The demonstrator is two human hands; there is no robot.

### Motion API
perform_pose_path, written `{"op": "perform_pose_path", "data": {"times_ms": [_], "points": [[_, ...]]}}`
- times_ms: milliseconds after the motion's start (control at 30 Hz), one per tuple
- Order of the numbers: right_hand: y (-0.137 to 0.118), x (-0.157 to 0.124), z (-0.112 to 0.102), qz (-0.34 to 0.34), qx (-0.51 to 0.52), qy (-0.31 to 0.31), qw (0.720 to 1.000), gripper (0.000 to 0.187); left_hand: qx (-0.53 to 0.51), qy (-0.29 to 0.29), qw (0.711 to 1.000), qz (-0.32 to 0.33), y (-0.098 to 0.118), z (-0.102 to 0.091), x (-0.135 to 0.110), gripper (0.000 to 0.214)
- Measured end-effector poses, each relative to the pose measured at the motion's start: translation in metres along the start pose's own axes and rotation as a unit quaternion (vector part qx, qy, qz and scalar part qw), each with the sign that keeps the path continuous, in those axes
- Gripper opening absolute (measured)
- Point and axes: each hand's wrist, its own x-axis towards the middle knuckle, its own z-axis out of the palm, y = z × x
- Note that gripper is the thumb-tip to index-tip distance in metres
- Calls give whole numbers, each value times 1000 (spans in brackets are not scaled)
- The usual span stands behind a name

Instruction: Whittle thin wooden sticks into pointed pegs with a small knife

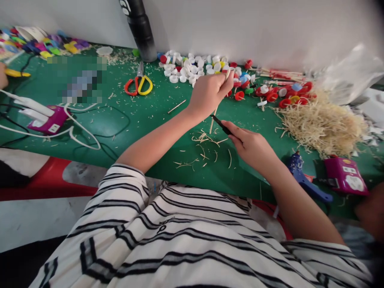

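My left hand [207,94] is closed around a thin wooden stick [213,123], which slants down below the fist toward the table. In my right hand [251,145] is a knife [222,126] with a dark handle and blade. Its blade end meets or nearly touches the stick just below my left hand; exact contact is hard to tell. Curled wood shavings [204,138] lie on the green table under the stick. A short loose stick [176,107] rests to the left of my left forearm.
Scissors [139,84] and a black bottle [141,32] stand left of many white caps [187,66]. Rightward are red caps [273,96], a heap of shavings [325,122], a blue glue gun [309,186] and a purple power box [345,176]. Cables surround another power box [49,122]. Another person's hand [3,76] shows far left.
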Motion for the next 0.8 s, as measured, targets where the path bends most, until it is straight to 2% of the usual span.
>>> {"op": "perform_pose_path", "data": {"times_ms": [133, 367, 533, 800], "points": [[-4, 7, -1, -5, 0, -4, 1000, 55, -3, -5, 1000, 2, 4, -2, 1, 70], [-1, -5, 2, 5, 20, -11, 1000, 56, -32, 4, 998, -59, 4, -8, 1, 71], [-1, -9, 2, 12, 37, -9, 999, 56, -18, 10, 999, -50, 9, -11, -2, 68], [-10, 7, -2, 15, 3, -25, 1000, 57, 2, 13, 999, -43, 12, -15, -5, 68]]}}
